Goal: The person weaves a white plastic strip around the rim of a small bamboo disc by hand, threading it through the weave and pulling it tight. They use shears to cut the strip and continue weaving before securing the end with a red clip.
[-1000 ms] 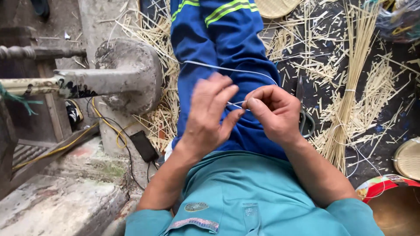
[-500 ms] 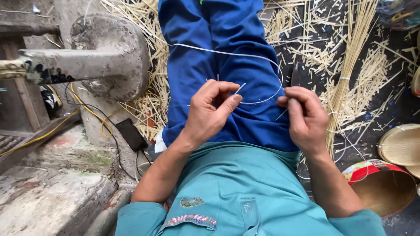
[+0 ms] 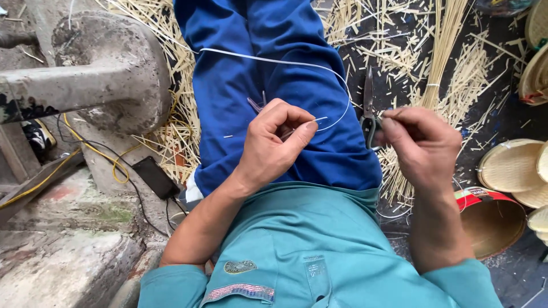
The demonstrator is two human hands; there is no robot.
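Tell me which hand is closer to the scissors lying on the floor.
Right. The right hand sits just beside the scissors, nearly over their handles; the left hand is farther off, over the blue trousers, pinching a white strip.

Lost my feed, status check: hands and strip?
Left hand pinches white strip end. Right hand closed beside scissors; grip unclear. Strip loops over lap, nothing blocking.

Open lap btwn scissors (image 3: 369, 105) on rt & concrete post (image 3: 108, 74) on left.
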